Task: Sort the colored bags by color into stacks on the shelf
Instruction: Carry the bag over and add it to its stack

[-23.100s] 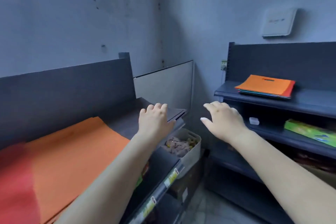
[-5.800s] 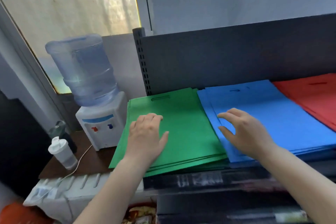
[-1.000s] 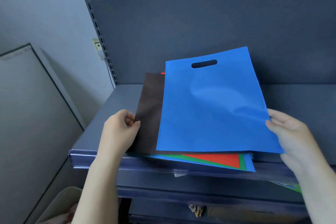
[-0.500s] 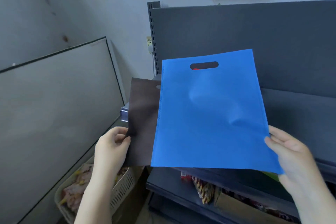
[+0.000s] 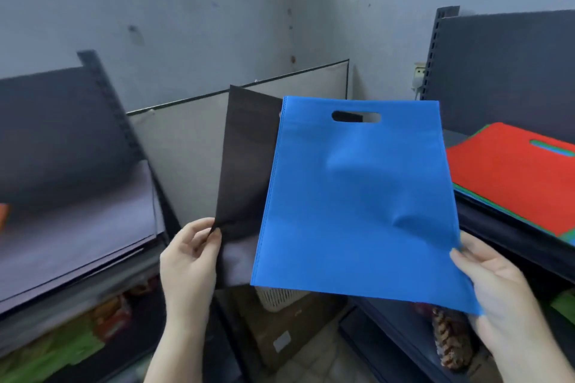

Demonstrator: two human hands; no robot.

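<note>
I hold two flat bags in the air between two shelves. My right hand (image 5: 494, 295) grips the lower right corner of a blue bag (image 5: 354, 202) with a cut-out handle. My left hand (image 5: 189, 258) pinches the lower left edge of a dark brown bag (image 5: 245, 165), which the blue bag partly covers. On the right shelf (image 5: 510, 239) lies a mixed pile with a red bag (image 5: 510, 177) on top and green and blue edges below. The left shelf (image 5: 93, 277) carries a stack of grey bags (image 5: 77, 218).
A grey board (image 5: 186, 146) leans in the corner behind the bags. A white basket (image 5: 280, 298) and a cardboard box (image 5: 289, 329) stand on the floor below. Packaged goods fill the lower shelves on both sides. An orange bag's edge (image 5: 3, 214) shows at far left.
I have turned left, away from the right shelf, carrying both bags with me. The mixed pile now lies at the right edge and the left shelf has come into view.
</note>
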